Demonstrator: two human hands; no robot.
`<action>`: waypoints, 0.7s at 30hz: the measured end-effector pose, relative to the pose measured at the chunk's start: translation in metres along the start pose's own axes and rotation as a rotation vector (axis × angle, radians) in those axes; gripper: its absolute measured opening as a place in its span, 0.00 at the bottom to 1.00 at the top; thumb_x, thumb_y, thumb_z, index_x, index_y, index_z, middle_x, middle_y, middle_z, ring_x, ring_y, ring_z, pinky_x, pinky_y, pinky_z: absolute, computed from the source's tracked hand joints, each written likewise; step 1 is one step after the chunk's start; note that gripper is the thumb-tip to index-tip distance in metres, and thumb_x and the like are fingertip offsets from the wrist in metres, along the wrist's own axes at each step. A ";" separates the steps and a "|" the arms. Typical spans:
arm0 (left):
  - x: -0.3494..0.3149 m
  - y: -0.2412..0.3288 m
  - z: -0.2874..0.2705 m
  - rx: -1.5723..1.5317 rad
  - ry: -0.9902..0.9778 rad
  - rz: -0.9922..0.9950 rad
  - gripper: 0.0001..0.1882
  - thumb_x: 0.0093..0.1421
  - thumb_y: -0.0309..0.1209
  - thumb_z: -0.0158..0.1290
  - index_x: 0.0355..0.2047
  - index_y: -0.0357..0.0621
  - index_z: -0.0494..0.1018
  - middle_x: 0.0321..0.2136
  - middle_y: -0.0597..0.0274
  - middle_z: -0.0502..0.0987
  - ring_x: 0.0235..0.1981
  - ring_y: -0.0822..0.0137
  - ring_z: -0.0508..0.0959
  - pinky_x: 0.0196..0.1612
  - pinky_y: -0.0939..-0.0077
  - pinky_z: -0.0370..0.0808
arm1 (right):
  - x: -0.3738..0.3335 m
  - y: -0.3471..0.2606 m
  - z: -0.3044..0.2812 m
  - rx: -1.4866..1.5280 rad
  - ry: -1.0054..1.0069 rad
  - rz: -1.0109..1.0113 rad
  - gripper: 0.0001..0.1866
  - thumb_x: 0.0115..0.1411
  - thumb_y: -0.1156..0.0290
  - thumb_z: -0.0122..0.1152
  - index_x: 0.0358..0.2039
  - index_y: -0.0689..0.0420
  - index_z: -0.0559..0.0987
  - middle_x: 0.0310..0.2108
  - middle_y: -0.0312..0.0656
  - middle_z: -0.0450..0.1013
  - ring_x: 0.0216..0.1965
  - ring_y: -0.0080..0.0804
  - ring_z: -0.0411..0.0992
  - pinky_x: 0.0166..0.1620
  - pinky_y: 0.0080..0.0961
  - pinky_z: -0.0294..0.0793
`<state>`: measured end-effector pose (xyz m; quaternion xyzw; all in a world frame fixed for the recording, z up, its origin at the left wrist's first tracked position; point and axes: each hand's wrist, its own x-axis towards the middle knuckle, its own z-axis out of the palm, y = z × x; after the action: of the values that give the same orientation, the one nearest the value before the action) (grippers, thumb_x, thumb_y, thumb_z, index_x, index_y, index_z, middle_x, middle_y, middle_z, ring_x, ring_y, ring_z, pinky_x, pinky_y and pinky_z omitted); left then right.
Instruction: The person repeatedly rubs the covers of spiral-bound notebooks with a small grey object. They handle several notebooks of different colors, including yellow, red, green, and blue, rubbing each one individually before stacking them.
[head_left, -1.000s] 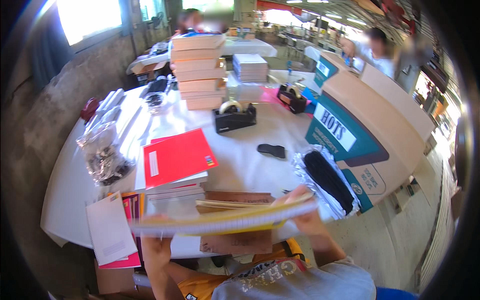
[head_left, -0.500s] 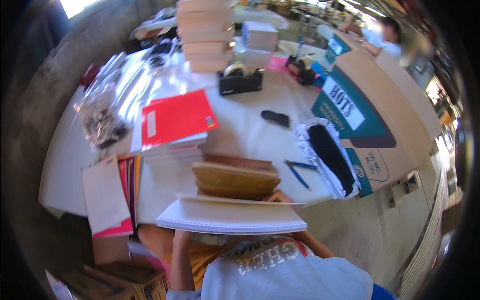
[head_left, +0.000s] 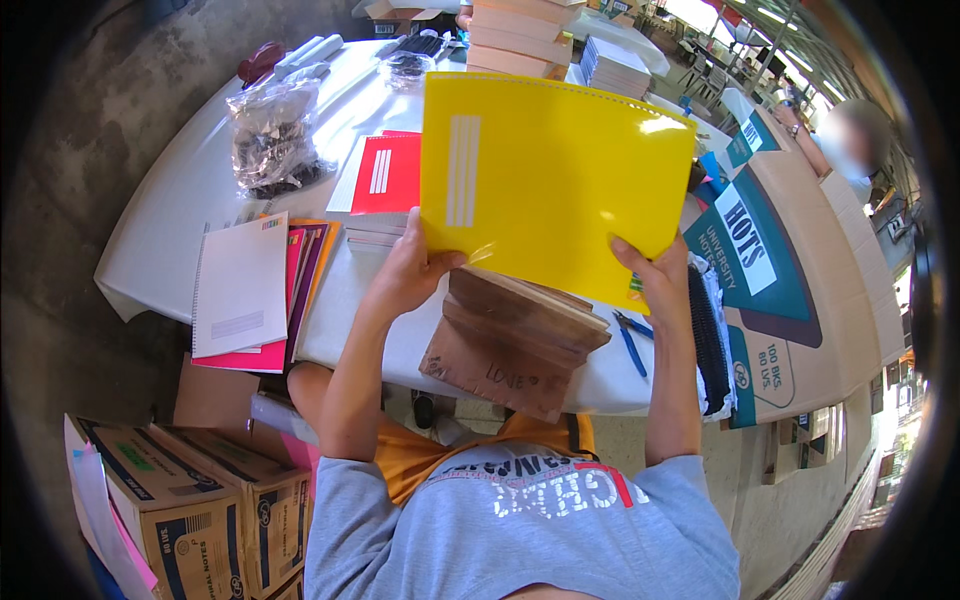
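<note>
Fingers of the left hand (head_left: 413, 272) and right hand (head_left: 657, 275) pinch the yellow notebook (head_left: 560, 190) near its lower corners, above the wooden stand (head_left: 520, 325) on the bench (head_left: 150, 250). Its holed top edge looks not yet coiled.

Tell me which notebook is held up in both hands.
The yellow notebook, its lower edge gripped by the left hand and the right hand; the red notebook and the white notebook lie unheld to the left.
</note>
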<state>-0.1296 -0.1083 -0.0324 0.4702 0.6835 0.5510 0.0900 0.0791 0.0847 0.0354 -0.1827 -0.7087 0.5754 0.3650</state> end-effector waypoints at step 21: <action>-0.067 -0.111 0.028 0.211 -0.013 -0.112 0.27 0.55 0.20 0.47 0.54 0.34 0.52 0.38 0.37 0.71 0.43 0.37 0.69 0.44 0.56 0.66 | -0.025 0.065 -0.116 -0.220 -0.147 0.182 0.22 0.46 0.71 0.67 0.44 0.56 0.74 0.42 0.35 0.73 0.43 0.30 0.72 0.49 0.28 0.68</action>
<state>-0.1360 -0.1343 -0.1628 0.4418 0.7622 0.4673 0.0750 0.1695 0.1639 -0.0258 -0.2425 -0.7729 0.5366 0.2364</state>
